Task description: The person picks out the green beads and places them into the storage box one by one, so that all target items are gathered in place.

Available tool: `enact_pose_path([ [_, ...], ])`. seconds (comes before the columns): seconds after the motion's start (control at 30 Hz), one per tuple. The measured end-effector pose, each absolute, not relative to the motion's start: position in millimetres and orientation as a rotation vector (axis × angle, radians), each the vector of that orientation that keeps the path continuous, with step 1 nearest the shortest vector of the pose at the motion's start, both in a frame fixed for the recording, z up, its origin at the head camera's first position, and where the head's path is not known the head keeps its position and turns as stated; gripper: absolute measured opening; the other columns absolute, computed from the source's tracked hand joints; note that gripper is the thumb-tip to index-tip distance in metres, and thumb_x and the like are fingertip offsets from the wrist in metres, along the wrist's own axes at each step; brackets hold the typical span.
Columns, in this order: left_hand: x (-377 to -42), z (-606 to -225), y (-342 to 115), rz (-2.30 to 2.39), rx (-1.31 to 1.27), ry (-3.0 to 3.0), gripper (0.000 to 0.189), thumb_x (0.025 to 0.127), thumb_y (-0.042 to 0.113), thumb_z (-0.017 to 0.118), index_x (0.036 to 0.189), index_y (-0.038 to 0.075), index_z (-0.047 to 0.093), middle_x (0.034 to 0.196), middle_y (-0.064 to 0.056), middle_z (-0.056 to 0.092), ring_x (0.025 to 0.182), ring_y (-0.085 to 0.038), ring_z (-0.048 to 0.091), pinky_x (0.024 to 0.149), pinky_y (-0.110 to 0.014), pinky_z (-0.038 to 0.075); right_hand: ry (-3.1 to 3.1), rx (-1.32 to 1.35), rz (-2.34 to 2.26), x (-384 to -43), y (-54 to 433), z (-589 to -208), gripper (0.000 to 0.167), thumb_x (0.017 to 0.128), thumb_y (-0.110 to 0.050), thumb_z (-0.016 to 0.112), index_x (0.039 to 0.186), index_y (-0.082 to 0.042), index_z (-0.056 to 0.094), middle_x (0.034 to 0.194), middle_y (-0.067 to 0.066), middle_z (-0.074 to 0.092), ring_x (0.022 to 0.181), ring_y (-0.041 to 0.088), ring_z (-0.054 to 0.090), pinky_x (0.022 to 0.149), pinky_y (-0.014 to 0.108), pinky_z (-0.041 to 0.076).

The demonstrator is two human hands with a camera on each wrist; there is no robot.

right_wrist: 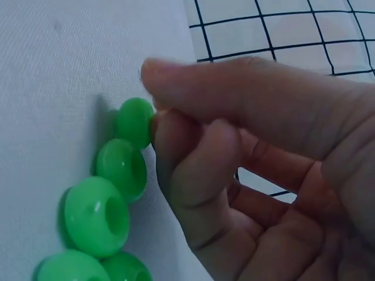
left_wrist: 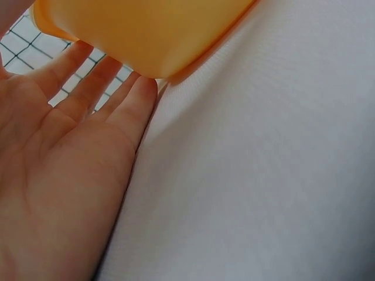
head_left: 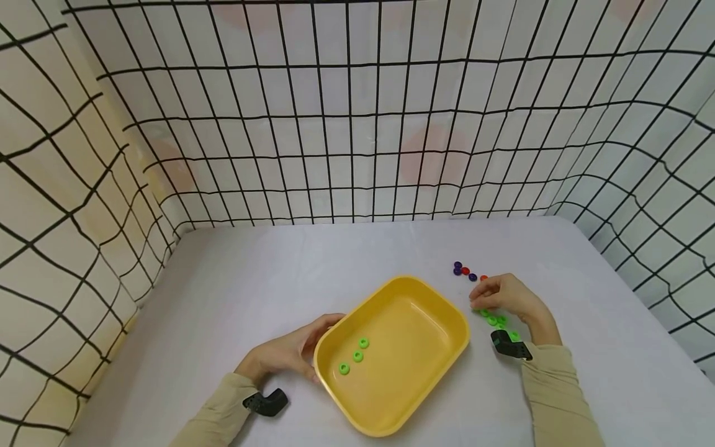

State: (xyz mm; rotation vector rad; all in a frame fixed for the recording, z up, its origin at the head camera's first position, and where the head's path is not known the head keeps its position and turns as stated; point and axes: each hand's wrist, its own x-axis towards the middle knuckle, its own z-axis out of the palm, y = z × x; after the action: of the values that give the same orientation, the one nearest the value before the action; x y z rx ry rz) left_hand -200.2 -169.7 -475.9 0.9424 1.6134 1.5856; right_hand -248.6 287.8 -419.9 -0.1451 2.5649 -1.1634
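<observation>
My left hand [head_left: 293,349] rests against the left corner of a yellow tray [head_left: 423,347]. In the left wrist view its fingers [left_wrist: 88,93] reach out fairly straight and touch the tray's underside edge. Three green beads lie in the tray, among them a green bead [head_left: 358,356]. To the tray's right, my right hand [head_left: 511,298] is over a row of green beads [head_left: 492,320] on the table. Its thumb and curled index finger pinch at the end green bead [right_wrist: 135,123], whose far side the fingertip covers.
Beyond the right hand lie several dark purple beads [head_left: 457,268] and a red bead [head_left: 465,270], with an orange bead [head_left: 484,278] near the fingers. A white cloth covers the table [head_left: 251,279]. Black netting [head_left: 363,124] stands at the back and both sides.
</observation>
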Motion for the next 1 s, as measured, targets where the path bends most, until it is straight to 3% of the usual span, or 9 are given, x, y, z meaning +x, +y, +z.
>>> enact_pose_path([
  [0.63, -200.1, -478.5, -170.5, 1.614, 0.969, 1.574, 0.1, 0.079, 0.032, 0.084, 0.156, 0.018, 0.021, 0.157, -0.012, 0.032, 0.141, -0.027, 0.033, 0.117, -0.037, 0.022, 2.584, 0.004, -1.121, -248.7, 282.5, -420.8, 0.022, 0.084, -0.01, 0.075, 0.098, 0.007, 0.069, 0.078, 0.003, 0.066, 0.067, 0.017, 0.057, 0.063, 0.024, 0.053],
  [1.0, -201.1, -478.0, -171.7, 1.611, 0.972, 1.569, 0.101, 0.078, 0.035, 0.084, 0.156, 0.018, 0.022, 0.157, -0.012, 0.032, 0.141, -0.026, 0.033, 0.117, -0.035, 0.022, 2.664, 0.113, -0.954, -247.5, 287.1, -420.9, 0.03, 0.083, -0.028, 0.079, 0.095, -0.002, 0.07, 0.086, 0.005, 0.065, 0.082, 0.023, 0.053, 0.07, 0.029, 0.046],
])
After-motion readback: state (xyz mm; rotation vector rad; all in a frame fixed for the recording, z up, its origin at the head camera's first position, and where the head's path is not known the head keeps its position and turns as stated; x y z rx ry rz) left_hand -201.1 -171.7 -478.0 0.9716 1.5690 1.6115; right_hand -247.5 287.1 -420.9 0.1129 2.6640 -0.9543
